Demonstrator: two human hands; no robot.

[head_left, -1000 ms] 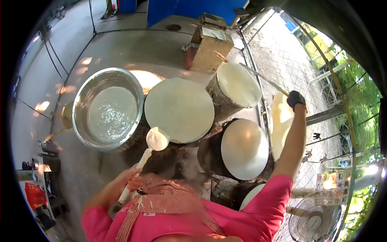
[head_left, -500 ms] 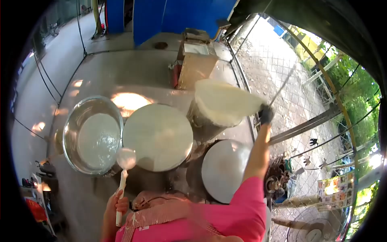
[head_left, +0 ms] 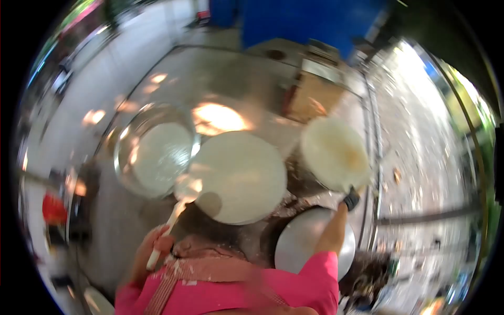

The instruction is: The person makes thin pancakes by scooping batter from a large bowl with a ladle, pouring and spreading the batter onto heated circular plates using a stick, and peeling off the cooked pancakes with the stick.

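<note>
My left hand [head_left: 159,241] is wrapped round the handle of a ladle [head_left: 188,188], whose bowl is held over the gap between the batter basin [head_left: 122,163] and the large round griddle [head_left: 239,176]. A pale layer covers that griddle. My right hand [head_left: 350,200], in a dark glove, is closed at the lower edge of a pale round sheet [head_left: 334,152] on the far right drum. Blur hides what its fingers hold. Below my right forearm lies a bare grey round griddle [head_left: 304,241].
A wooden box [head_left: 315,94] stands behind the far right drum. Blue panels [head_left: 310,23] rise at the back. Wire fencing runs down the right side. A red item [head_left: 54,208] is at the far left.
My right hand has come down and inward, and the sheet that was lifted half a second ago now lies on the far right drum, browned patch up. The thin stick no longer shows. The view has shifted.
</note>
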